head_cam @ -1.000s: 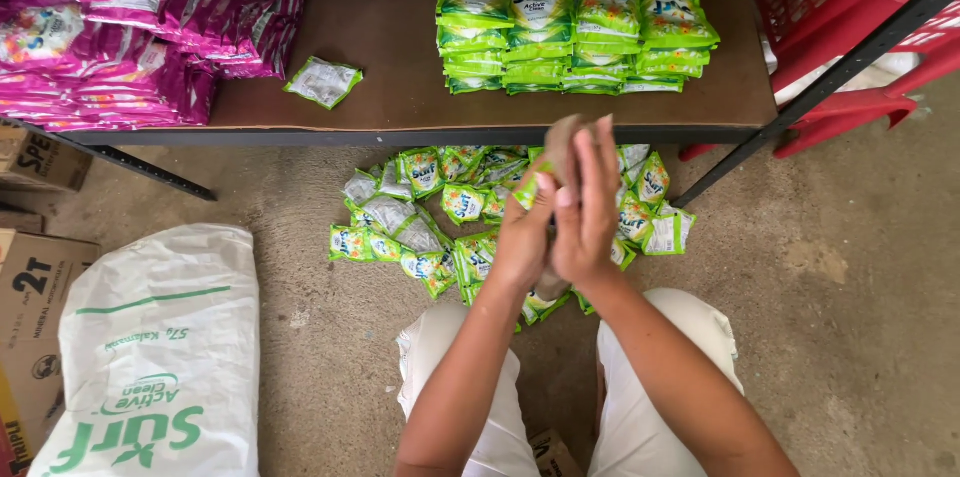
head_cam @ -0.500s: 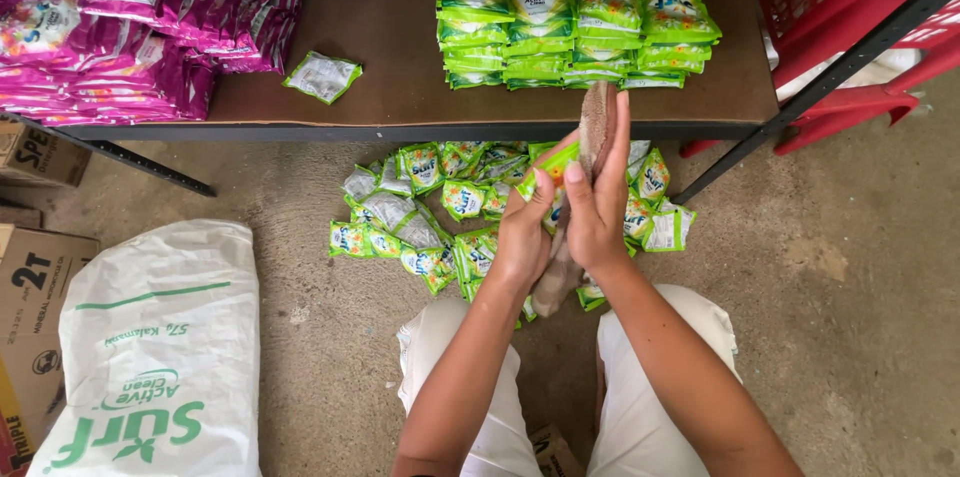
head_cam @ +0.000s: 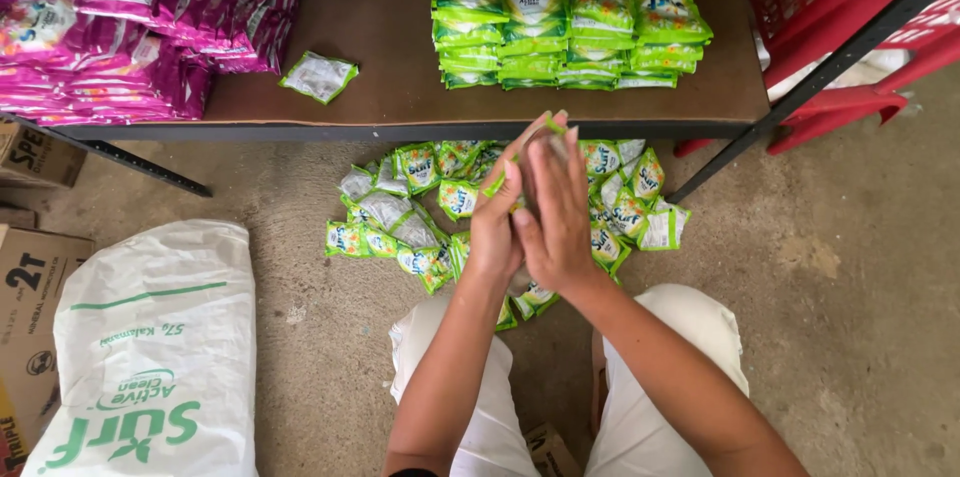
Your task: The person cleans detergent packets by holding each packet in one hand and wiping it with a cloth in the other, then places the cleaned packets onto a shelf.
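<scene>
I note the left hand [head_cam: 497, 227] and right hand [head_cam: 556, 212] pressed palm to palm, grasping a small stack of green sachets [head_cam: 540, 137] on edge between them, apparently to square it up. Both forearms rise from the knees, wrists near vertical, fingers extended and held above the loose green sachets on the floor [head_cam: 420, 212]. Neat green stacks [head_cam: 570, 12] sit on the shelf [head_cam: 380, 27] beyond, pink packets [head_cam: 110, 32] to the left.

One white sack [head_cam: 150, 357], two cardboard boxes [head_cam: 35, 307], one loose sachet [head_cam: 318, 76] on the shelf [head_cam: 380, 27] (floor sachets uncountable).
</scene>
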